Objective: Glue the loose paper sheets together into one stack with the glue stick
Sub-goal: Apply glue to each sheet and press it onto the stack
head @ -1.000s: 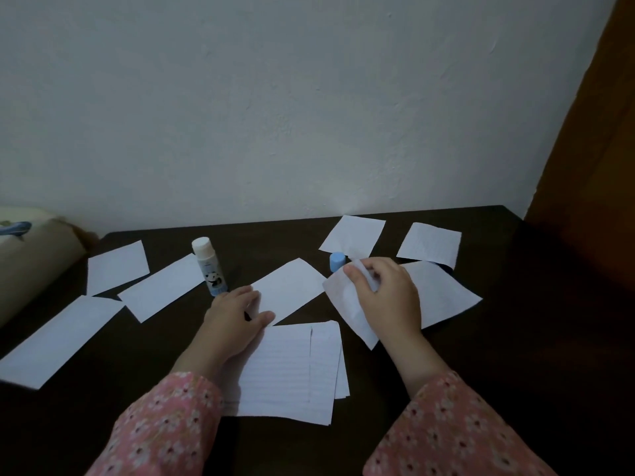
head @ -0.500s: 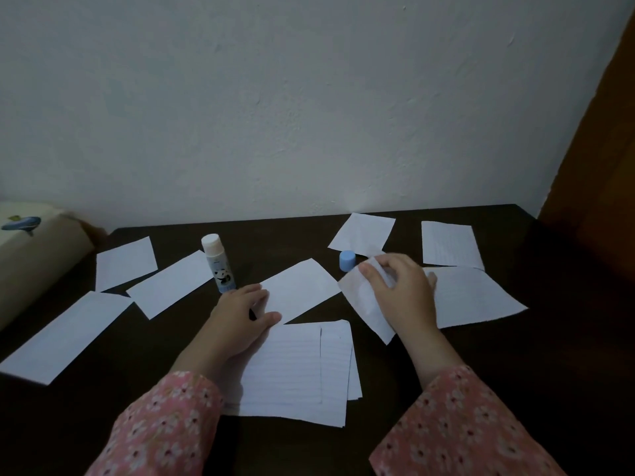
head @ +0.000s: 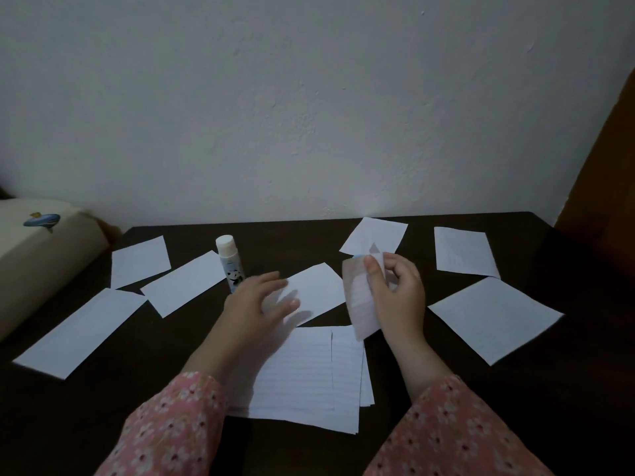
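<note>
You are working at a dark brown wooden table pushed against a plain white textured wall, with a brown wooden panel showing at the right edge and a cream rounded cushion with a small blue whale print sitting at the left of the table. The light is dim. Your right hand is pinching a small white lined paper slip between thumb and fingers, lifting it on edge above the table, just beyond the far right corner of the white lined paper stack lying in front of you. Your left hand is hovering with fingers spread and relaxed, holding nothing, over the near corner of a loose white rectangular sheet and the far left of the stack. The white glue stick with a panda label is standing upright and uncapped just beyond your left hand, touching nothing you hold. More loose white sheets are lying scattered: three at the left, one at the far centre, two at the right. Pink floral sleeves are covering both your forearms.
</note>
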